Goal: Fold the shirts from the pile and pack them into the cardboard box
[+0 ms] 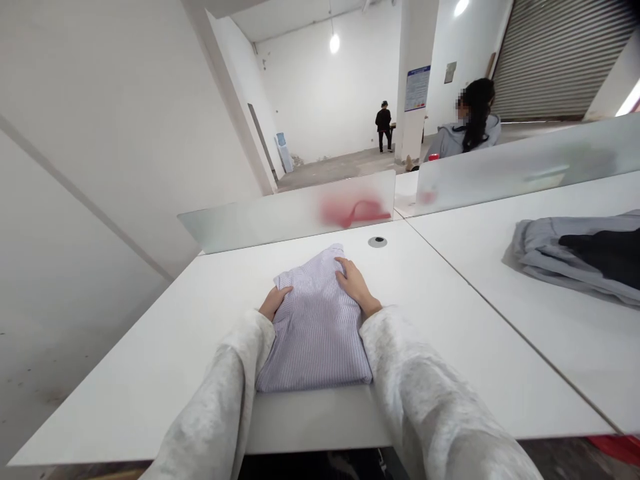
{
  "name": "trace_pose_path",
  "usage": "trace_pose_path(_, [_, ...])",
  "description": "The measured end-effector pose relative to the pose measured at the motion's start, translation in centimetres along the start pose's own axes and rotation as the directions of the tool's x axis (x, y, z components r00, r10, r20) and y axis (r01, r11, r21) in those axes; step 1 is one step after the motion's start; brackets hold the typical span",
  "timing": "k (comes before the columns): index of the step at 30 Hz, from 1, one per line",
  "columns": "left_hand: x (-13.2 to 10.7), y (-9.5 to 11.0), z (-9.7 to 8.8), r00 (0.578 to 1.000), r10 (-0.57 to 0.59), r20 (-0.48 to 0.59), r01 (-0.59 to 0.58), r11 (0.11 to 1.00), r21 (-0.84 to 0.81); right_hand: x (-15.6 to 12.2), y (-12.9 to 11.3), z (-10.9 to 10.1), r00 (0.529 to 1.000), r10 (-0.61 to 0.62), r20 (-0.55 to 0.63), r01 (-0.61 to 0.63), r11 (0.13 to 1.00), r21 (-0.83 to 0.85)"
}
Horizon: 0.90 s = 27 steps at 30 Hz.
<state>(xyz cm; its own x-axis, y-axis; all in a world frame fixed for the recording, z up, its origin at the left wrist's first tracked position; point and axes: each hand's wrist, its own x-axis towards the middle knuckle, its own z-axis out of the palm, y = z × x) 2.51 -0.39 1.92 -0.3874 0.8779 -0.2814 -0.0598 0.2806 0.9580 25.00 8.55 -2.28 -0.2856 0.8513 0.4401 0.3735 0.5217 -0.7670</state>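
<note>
A folded shirt [315, 327] with fine purple and white stripes lies on the white table [165, 353] right in front of me. My left hand [273, 301] rests on the shirt's left edge, fingers curled onto the cloth. My right hand [356, 283] lies on the shirt's far right corner, fingers stretched out flat and pressing down. Both arms are in light grey sleeves.
A frosted divider [280, 217] stands along the table's far edge, with something red behind it. A round cable hole [377, 242] is near it. Grey and black clothes [580, 257] lie on the adjoining table at right. One person sits beyond the divider, another stands far off.
</note>
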Motion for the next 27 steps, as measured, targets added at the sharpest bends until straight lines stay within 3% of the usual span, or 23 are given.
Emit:
trace_pose_path(2, [-1.1,-0.7,-0.4,0.999,0.011,-0.038,-0.012,0.999,-0.029,0.1,-0.3,0.1,0.999,0.022,-0.026,-0.019,0.993,0.117])
trace_pose_path(4, [-2.7,-1.5,-1.1,0.997,0.01,-0.082,-0.016,0.997,-0.074,0.1,-0.8,0.2,0.982,0.189,0.027,-0.19,0.949,0.251])
trace_pose_path(7, [-5.8,-2.7,-2.3,0.987,0.014,-0.157,-0.038,0.988,-0.151,-0.3,-1.9,0.5,0.863,0.398,0.312,-0.501,0.755,0.423])
trace_pose_path(8, [-7.0,-3.0,-2.8,0.984,0.008,-0.176,-0.042,0.981,-0.191,-0.4,-2.5,0.6,0.83,0.39,0.398,-0.547,0.707,0.449])
trace_pose_path(10, [-9.6,-3.2,-3.8,0.979,0.005,-0.203,-0.067,0.952,-0.299,-0.9,-4.2,0.8,0.814,0.313,0.489,-0.547,0.698,0.463])
trace_pose_path(14, [-15.8,-2.1,-7.1,0.965,0.105,-0.24,-0.198,0.891,-0.408,-2.1,-9.8,1.2,0.855,0.137,0.501,-0.407,0.775,0.484])
trace_pose_path(17, [-21.3,-0.1,-10.5,0.94,0.198,-0.278,-0.294,0.884,-0.364,-3.3,-15.6,1.6,0.854,-0.028,0.519,-0.324,0.752,0.573])
trace_pose_path(22, [-31.8,3.1,-17.1,0.82,0.303,-0.487,-0.462,0.852,-0.248,-5.6,-26.9,4.2,0.826,-0.39,0.406,-0.065,0.65,0.757])
trace_pose_path(25, [-38.1,4.4,-20.6,0.686,0.361,-0.632,-0.561,0.816,-0.142,-7.1,-33.7,6.9,0.755,-0.575,0.314,0.049,0.528,0.848])
trace_pose_path(27, [-41.6,4.6,-22.7,0.576,0.391,-0.718,-0.607,0.793,-0.055,-8.1,-37.8,9.4,0.691,-0.653,0.312,0.019,0.447,0.894])
